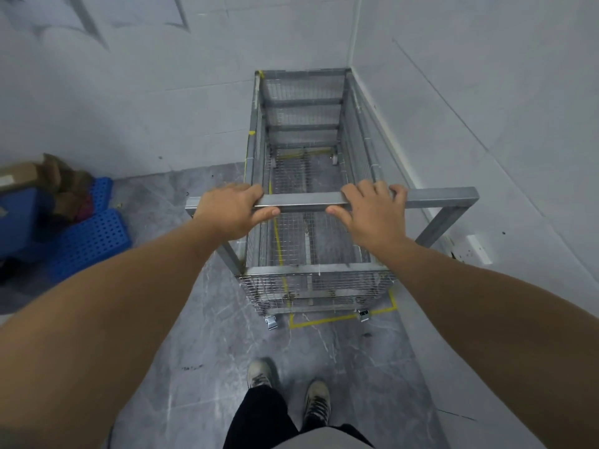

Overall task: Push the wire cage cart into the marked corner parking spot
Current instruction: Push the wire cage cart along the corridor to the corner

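The wire cage cart (311, 280) is grey metal mesh with nothing inside, and it stands in the room's corner with its far end against the back wall. Its right side runs close along the right wall. My left hand (231, 212) grips the left part of the flat handle bar (301, 200). My right hand (369, 215) grips the same bar just right of its middle. Yellow tape (340, 319) marks a rectangle on the floor. Its near edge shows just in front of the cart's near wheels, and its left line shows through the mesh floor.
Blue perforated plastic crates (90, 241) with cardboard on top sit on the floor at the left. A white wall socket (479, 249) is low on the right wall. My two feet (288, 393) stand on grey marbled floor behind the cart.
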The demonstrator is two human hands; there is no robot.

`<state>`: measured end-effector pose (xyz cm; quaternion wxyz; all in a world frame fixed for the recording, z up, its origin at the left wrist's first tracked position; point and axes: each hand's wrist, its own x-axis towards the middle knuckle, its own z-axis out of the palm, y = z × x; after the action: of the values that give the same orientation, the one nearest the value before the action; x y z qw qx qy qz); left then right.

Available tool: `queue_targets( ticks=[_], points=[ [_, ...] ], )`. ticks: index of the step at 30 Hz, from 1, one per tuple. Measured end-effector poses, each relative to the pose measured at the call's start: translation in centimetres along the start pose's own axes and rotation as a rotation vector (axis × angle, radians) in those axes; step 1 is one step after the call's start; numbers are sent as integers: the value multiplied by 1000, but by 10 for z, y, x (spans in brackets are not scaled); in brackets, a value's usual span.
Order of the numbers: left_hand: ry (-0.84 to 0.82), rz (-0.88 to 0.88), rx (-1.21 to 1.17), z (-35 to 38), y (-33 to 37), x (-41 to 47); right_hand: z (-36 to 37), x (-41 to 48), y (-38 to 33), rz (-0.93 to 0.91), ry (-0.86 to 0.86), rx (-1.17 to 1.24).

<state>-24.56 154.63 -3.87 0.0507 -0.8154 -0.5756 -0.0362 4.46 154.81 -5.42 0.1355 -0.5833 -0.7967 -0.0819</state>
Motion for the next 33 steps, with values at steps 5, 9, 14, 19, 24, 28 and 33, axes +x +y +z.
queue_targets(
  ticks=[5, 9, 14, 19, 24, 28, 33],
  points=[
    [-13, -35, -3, 0, 3, -2, 1, 0, 1, -13, 10, -11],
    [7, -44, 9, 0, 4, -3, 0, 1, 2, -39, 14, -14],
    [37, -56, -5, 0, 5, -2, -3, 5, 5, -59, -7, -33],
    [40, -83, 3, 1, 6, -2, -1, 6, 6, -61, -14, -17],
    [62, -89, -4, 3, 8, -5, 0, 4, 6, -66, 1, -16],
    [49, -94, -1, 2, 7, -4, 1, 5, 7, -76, 32, -26],
    [64, -94, -19, 4, 6, -3, 4, 6, 8, -86, 59, -37]
  ],
)
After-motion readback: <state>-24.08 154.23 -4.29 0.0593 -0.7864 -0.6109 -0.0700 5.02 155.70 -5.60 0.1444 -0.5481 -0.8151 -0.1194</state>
